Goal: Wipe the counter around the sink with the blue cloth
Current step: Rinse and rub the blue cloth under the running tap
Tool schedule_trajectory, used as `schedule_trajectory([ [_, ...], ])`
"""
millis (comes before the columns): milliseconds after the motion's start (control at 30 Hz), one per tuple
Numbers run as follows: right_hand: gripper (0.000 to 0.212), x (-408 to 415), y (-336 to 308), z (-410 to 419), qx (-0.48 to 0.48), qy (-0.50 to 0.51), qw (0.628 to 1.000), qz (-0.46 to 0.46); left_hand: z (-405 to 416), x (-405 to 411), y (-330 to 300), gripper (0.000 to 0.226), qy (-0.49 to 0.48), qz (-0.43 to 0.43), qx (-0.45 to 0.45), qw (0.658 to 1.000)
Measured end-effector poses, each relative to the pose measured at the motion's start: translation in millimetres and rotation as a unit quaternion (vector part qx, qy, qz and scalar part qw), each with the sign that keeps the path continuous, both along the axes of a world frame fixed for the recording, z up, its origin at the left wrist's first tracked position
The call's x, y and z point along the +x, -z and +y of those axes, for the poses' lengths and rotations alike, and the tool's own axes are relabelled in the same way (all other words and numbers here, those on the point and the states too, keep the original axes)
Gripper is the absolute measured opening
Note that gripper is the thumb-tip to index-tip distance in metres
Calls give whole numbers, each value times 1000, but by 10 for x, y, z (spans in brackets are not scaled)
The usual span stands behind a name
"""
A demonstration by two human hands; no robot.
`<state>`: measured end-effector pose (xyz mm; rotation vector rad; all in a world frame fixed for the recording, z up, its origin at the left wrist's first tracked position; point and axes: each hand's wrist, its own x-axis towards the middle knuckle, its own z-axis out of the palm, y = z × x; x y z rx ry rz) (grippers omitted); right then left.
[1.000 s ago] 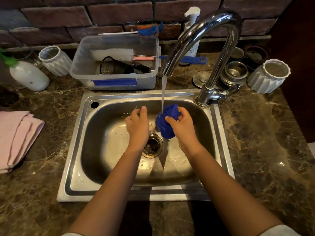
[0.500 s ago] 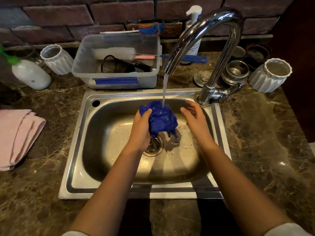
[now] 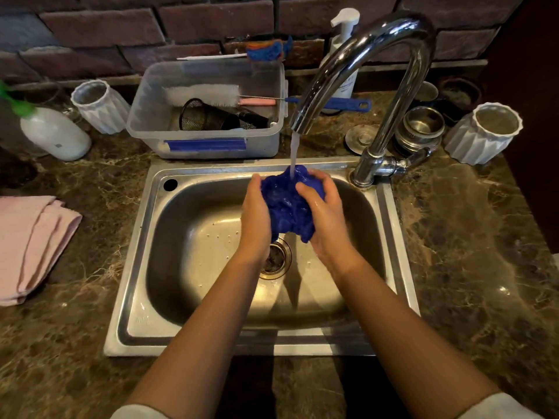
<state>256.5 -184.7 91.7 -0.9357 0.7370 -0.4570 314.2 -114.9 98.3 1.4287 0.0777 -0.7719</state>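
Note:
The blue cloth (image 3: 287, 204) is bunched into a wet ball over the steel sink (image 3: 142, 237), right under the running stream from the chrome tap (image 3: 402, 95). My left hand (image 3: 254, 219) presses on its left side and my right hand (image 3: 325, 216) wraps its right side, fingers curled over the top. Both hands grip the cloth above the drain (image 3: 276, 258). The dark marble counter (image 3: 472, 267) surrounds the sink.
A clear plastic tub (image 3: 205, 137) with brushes stands behind the sink. White ribbed cups (image 3: 101, 105) (image 3: 484, 133), a white bottle (image 3: 54, 133), steel bowls (image 3: 422, 127) and a soap pump (image 3: 344, 55) line the back. Folded pink cloths (image 3: 30, 243) lie at the left.
The cloth passed from my right hand to my left, then both hands closed around it. It has risen nearer the spout and is more tightly bunched.

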Motion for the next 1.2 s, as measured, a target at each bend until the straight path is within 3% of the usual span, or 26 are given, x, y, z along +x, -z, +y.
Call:
schedule_trajectory([
  [133,24,172,-47,106,-177,3,980,95,-159,-155,-116,25,39,-220,83,971],
  [267,18,197,-81,39,-181,-10,976,120,-168,-140,-117,24,57,-253,106,960],
  [367,35,186,-63,-28,-278,-21,935,218,-158,-123,-83,30,85,-253,157,951],
  [433,39,225,21,-104,-231,-58,931,276,-129,-149,-39,33,117,-271,195,935],
  [567,33,201,96,-95,22,-94,951,293,-35,-153,6,37,215,-350,253,876],
  [633,33,160,110,-119,86,-88,946,301,11,-160,22,30,211,-337,210,893],
  [767,19,90,33,-246,153,-91,951,252,117,-65,128,18,43,-182,125,974],
  [800,19,74,40,-262,120,-100,959,236,128,-19,169,20,22,-131,127,983],
  [900,36,0,20,-148,-109,-98,970,195,94,87,236,18,-15,34,69,997],
  [1000,32,-36,38,71,-288,-39,949,123,28,74,147,40,-31,158,-29,987],
  [1100,30,38,87,223,-355,2,930,100,-42,-13,139,36,-2,129,-60,990],
  [1200,30,144,37,220,-319,2,942,105,-105,-64,137,35,25,25,-48,998],
])
